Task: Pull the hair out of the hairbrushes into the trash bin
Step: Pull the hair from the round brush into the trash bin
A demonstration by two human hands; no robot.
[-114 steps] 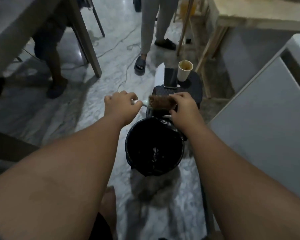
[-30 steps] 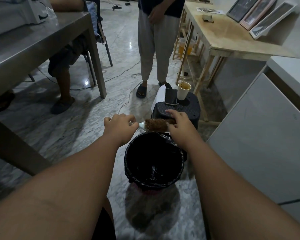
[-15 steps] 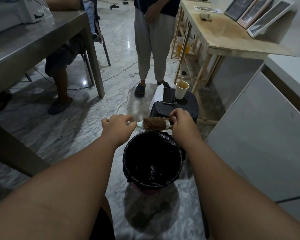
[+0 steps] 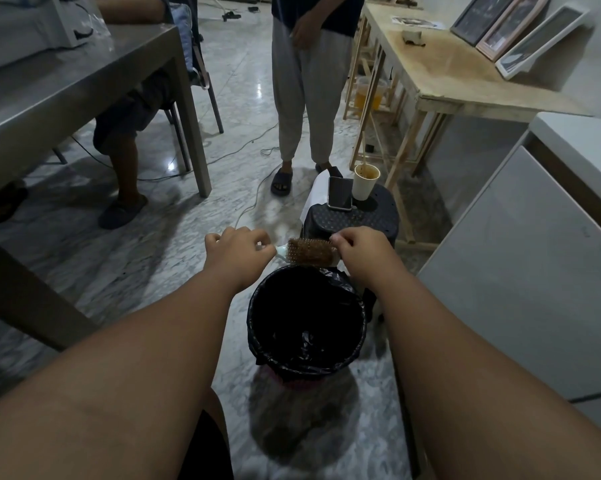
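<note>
A hairbrush (image 4: 309, 251) with a pale handle and a head matted with brown hair is held level just beyond the far rim of the trash bin (image 4: 257, 344), a round bin lined with a black bag. My left hand (image 4: 238, 255) is closed around the handle. My right hand (image 4: 363, 252) rests on the right end of the brush head, its fingertips pinched on the brown hair there. The handle itself is mostly hidden inside my left fist.
A dark stool (image 4: 382, 220) behind the bin carries a phone (image 4: 340, 192) and a paper cup (image 4: 365, 182). One person (image 4: 306, 81) stands beyond it, another sits at the grey table (image 4: 67, 84) on the left. A white cabinet (image 4: 534, 271) is close on the right, a wooden table (image 4: 465, 71) farther back.
The view has tilted up over the frames. My right hand has shifted from lying along the brush head to pinching at its right end; the brush stays over the bin's far rim.
</note>
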